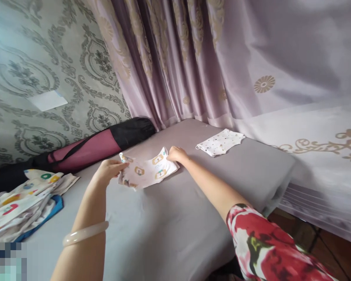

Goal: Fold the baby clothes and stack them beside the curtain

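Observation:
A small white cloth garment (pixel 148 169) with tan animal-like prints hangs between my two hands just over the grey-covered surface, sagging in the middle. Its left edge is pinched by my left hand (pixel 112 169); a pale bangle circles that forearm. My right hand (pixel 178 154) grips the upper right corner, fingers closed and partly hidden from view. Whether the lower edge touches the sheet, I cannot tell. Beyond my right hand, a folded white garment with small dark spots (pixel 220 143) lies flat.
The grey sheet (pixel 163 226) covers a bed-like surface whose edge drops off at the right. Colourful clothes (pixel 26 203) are heaped at the left. A long pink and black bag (pixel 87 148) lies along the patterned wall. Lilac curtains (pixel 175 62) hang behind.

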Motion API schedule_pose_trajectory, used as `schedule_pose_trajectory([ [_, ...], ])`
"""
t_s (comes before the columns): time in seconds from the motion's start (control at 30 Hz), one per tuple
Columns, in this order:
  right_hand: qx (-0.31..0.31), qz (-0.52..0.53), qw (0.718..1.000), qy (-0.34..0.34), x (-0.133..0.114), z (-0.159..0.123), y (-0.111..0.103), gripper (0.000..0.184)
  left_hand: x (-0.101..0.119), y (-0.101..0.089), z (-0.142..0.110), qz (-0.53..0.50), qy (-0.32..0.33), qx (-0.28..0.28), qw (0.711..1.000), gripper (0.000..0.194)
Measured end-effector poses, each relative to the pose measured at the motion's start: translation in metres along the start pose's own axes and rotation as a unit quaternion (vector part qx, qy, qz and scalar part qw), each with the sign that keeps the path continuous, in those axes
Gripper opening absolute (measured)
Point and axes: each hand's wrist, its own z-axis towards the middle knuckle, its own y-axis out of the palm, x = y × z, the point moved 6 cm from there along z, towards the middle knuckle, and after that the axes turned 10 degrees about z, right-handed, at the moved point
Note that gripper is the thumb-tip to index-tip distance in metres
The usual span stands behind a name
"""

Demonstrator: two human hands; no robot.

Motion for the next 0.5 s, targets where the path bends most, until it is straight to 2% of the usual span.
schedule_pose_trajectory([
  [0.13,0.03,-0.028,0.999,0.026,0.033,-0.007,-0.054,0.03,0.045,0.027,-0.006,-0.115,0.033,-0.025,0.992,0.027],
  [0.23,0.061,-0.066,0.993,0.083,0.06,-0.013,-0.102,0.024,0.072,0.06,-0.007,-0.189,0.008,-0.06,0.98,0.024],
  [0.3,0.056,-0.071,0.987,0.133,0.081,-0.015,-0.128,0.013,0.093,0.083,-0.008,-0.234,0.006,-0.088,0.968,0.024],
  [0.37,0.053,-0.047,0.981,0.178,0.104,-0.015,-0.15,0.008,0.116,0.106,-0.01,-0.278,0.015,-0.108,0.954,0.023],
  [0.5,0.095,0.033,0.965,0.241,0.154,-0.006,-0.184,0.015,0.16,0.147,-0.017,-0.341,0.032,-0.137,0.93,0.02],
])
